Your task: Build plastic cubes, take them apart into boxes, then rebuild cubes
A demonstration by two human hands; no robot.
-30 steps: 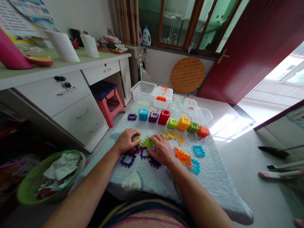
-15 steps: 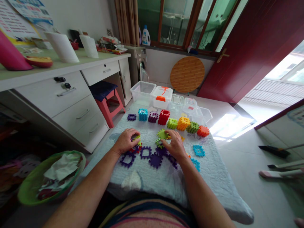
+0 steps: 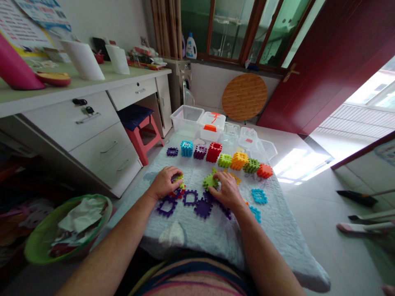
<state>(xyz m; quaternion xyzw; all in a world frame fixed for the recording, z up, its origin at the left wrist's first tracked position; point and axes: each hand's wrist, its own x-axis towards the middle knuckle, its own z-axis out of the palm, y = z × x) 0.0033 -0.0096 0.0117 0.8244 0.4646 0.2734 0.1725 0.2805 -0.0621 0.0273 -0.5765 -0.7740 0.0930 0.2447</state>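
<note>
My left hand (image 3: pixel 166 182) is curled around a few interlocking plastic tiles; lime green shows at its fingertips, with red tiles (image 3: pixel 182 192) just below. My right hand (image 3: pixel 227 190) pinches a lime green notched tile (image 3: pixel 210 181) between thumb and fingers, above some purple tiles. Between and in front of my hands lie a solid purple tile (image 3: pixel 203 208) and purple square frames (image 3: pixel 190 197). Another purple frame (image 3: pixel 167 207) is below my left hand. Part of a yellow tile (image 3: pixel 237 178) shows behind my right hand, and blue frames (image 3: pixel 259 196) lie to its right.
Across the cloth-covered table (image 3: pixel 197 236) runs a row of stacked tiles by colour, including a red stack (image 3: pixel 214 152) and a yellow stack (image 3: pixel 239 160). Clear plastic boxes (image 3: pixel 187 118) stand behind them. A pink stool (image 3: pixel 143 137) and a green basket (image 3: pixel 106 205) are at the left.
My right hand has brought the lime green tile slightly lower and nearer, over another green tile that showed before. My left hand keeps its hold almost unmoved.
</note>
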